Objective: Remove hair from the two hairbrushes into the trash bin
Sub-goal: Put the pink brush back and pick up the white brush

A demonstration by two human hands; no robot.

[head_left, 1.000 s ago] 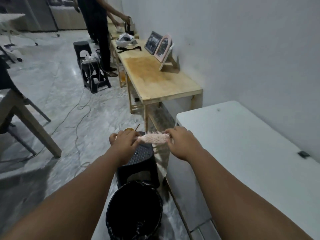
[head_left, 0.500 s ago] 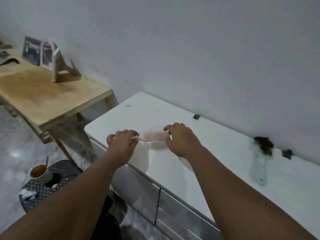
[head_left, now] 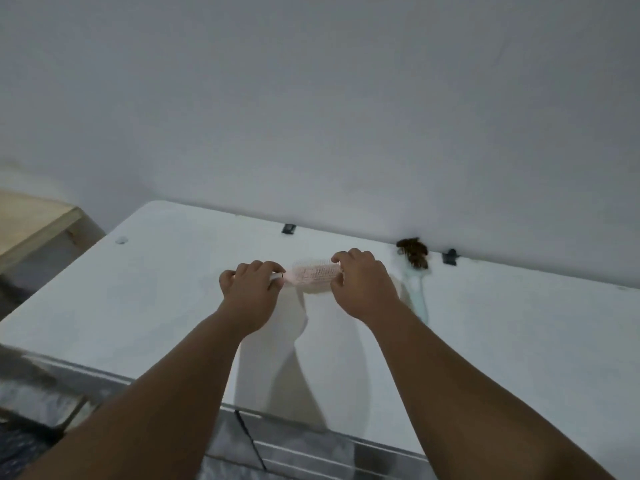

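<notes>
A pink hairbrush (head_left: 314, 273) is held level above the white table (head_left: 145, 292), bristles up. My left hand (head_left: 250, 293) grips its handle end and my right hand (head_left: 362, 289) pinches its head end. A pale green hairbrush (head_left: 417, 292) lies on the table just right of my right hand, its head (head_left: 414, 256) near the wall matted with dark brown hair. The trash bin is out of view.
The white wall runs right behind the table. Two small black clips (head_left: 288, 229) (head_left: 449, 257) sit at the table's back edge. A wooden table corner (head_left: 34, 220) shows at the left. Grey floor lies below the table's front edge.
The view has swung right, from the bin and stool to the white table. Both hands carried the pink brush over the table, toward the green brush by the wall.
</notes>
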